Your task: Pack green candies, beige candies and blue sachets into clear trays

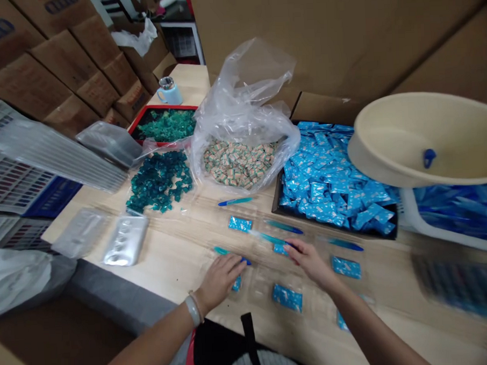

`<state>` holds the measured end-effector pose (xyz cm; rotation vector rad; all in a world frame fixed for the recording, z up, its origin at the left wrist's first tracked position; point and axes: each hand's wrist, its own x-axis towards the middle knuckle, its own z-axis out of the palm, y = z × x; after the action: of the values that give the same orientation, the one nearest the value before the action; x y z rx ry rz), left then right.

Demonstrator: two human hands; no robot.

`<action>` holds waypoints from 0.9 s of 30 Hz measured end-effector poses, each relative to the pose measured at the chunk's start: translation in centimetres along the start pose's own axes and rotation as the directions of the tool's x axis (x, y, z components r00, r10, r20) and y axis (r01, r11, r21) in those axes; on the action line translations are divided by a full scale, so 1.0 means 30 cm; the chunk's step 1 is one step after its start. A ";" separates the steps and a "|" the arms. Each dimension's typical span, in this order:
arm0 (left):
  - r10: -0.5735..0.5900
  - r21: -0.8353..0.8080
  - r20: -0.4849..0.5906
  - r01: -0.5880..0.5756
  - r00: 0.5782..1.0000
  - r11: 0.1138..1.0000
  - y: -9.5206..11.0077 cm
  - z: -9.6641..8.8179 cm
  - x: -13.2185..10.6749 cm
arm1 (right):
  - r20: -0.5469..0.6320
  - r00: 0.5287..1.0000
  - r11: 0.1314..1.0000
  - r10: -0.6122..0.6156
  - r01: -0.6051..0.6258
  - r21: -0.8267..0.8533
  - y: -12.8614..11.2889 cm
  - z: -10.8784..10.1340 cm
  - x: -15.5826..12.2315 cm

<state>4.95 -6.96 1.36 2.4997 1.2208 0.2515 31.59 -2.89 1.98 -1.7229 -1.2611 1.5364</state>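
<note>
My right hand (pixel 305 258) pinches the dark blue end of a slim blue-and-teal pointed stick (pixel 270 238), held over a clear tray with a blue packet (pixel 279 249). My left hand (pixel 221 275) has its fingers closed at the dark blue end of another such stick (pixel 221 250), above a tray with a blue packet (pixel 236 283) partly covered by the hand. More clear plastic trays (pixel 258 281) lie around, several with a flat blue packet (pixel 288 297). Similar sticks lie behind, such as one (pixel 235 201) on the table.
A black-edged box of blue packets (pixel 324 173) stands behind, beside a plastic bag of small patterned pieces (pixel 240 161). Teal chunks (pixel 158 181) and stacked clear trays (pixel 127 238) are at left. A cream basin (pixel 427 137) sits above a white basket of blue sticks (pixel 462 205).
</note>
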 end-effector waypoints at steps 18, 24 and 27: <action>-0.158 0.205 -0.209 0.201 0.965 0.958 -0.170 0.043 0.425 | -0.248 0.968 0.993 -0.034 0.062 0.105 -0.081 -0.228 -0.127; -0.091 0.189 -0.282 0.148 0.955 0.971 -0.192 0.059 0.405 | -0.547 0.755 0.930 -0.361 0.252 -0.267 -0.304 -0.538 -0.106; -0.067 0.098 -0.381 0.112 0.922 0.989 -0.177 0.001 0.431 | -0.577 0.651 0.858 -0.493 0.253 -0.447 -0.384 -0.653 -0.120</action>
<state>9.04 6.27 -0.61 2.5629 1.5334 0.6820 46.98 3.04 18.03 -1.8049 -1.3850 0.3684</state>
